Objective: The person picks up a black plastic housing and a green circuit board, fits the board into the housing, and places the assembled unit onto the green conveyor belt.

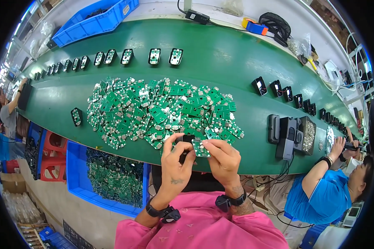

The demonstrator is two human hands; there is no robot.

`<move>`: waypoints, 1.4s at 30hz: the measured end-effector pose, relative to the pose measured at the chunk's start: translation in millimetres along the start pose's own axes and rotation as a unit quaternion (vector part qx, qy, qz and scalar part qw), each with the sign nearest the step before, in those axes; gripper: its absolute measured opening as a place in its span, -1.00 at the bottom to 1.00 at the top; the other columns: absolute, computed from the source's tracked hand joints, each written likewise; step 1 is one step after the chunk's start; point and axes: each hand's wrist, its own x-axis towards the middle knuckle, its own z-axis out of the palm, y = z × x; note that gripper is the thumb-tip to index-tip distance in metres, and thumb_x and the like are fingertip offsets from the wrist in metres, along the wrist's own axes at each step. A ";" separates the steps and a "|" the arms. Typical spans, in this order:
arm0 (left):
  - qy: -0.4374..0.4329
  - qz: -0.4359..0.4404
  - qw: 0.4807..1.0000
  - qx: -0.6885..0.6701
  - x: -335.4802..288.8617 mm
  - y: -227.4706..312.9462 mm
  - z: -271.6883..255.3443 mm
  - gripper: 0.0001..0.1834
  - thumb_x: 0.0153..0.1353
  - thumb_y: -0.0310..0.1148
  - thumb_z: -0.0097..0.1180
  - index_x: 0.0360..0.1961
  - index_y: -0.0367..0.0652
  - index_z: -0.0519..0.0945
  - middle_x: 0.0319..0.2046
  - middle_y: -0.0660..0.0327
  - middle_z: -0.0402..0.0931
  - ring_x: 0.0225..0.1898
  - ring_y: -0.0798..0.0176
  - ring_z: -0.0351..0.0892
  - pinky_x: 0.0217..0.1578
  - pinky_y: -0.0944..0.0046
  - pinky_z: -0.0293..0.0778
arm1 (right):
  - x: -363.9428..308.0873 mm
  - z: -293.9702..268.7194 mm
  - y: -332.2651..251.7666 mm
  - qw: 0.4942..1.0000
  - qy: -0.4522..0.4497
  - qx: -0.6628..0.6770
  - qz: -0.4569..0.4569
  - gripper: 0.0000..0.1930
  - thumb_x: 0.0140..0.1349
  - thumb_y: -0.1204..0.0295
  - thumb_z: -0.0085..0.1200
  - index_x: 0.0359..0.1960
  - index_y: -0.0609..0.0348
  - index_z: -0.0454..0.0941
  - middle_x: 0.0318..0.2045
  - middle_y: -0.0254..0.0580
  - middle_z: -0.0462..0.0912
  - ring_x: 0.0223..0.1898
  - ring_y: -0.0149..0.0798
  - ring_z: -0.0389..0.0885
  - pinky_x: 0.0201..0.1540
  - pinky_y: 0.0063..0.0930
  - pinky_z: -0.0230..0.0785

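My left hand is closed around a small black plastic housing, held over the near edge of the green table. Beside it, my right hand pinches a green circuit board between thumb and fingers. The board is close against the housing's right side; whether they touch I cannot tell. Just beyond both hands spreads a large heap of loose green circuit boards. To the left of the heap lies a single black housing with a board in it.
A row of black housings with boards runs along the far left; more black housings line the right. A blue crate of boards stands below the table. At right are a dark device and a co-worker in blue.
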 end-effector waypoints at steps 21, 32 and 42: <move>-0.049 -0.175 0.936 -0.300 -2.7 -0.9 9.8 -0.82 0.36 -0.39 0.06 -0.10 -0.26 0.53 0.23 0.05 0.26 -0.26 0.44 0.56 -0.53 0.50 0.50 | -19.1 -2.4 -9.6 0.957 -0.065 0.175 0.222 -0.90 0.28 0.55 0.15 -0.25 0.35 0.52 -0.27 -0.29 0.56 -0.31 -0.50 0.52 -0.26 -0.64 0.38; -0.140 -0.203 0.885 -0.396 -1.9 3.5 -0.2 -0.32 0.35 -0.53 0.01 0.46 -0.08 0.13 0.21 0.07 0.34 0.08 0.37 0.48 0.03 0.25 0.57 | -3.0 -34.1 5.7 0.892 -0.140 0.257 0.345 -0.87 0.31 0.53 0.17 -0.19 0.33 0.66 -0.49 -0.36 0.63 -0.53 -0.60 0.48 -0.51 -0.64 0.29; -0.120 -0.258 0.878 -0.384 4.4 8.9 -2.6 -0.39 0.35 -0.51 0.05 0.42 -0.10 0.25 0.02 0.15 0.56 -0.06 0.35 0.63 -0.13 0.31 0.67 | -3.9 -35.9 9.3 0.891 -0.159 0.268 0.332 -0.91 0.30 0.52 0.19 -0.25 0.31 0.65 -0.52 -0.41 0.58 -0.57 -0.61 0.44 -0.56 -0.65 0.23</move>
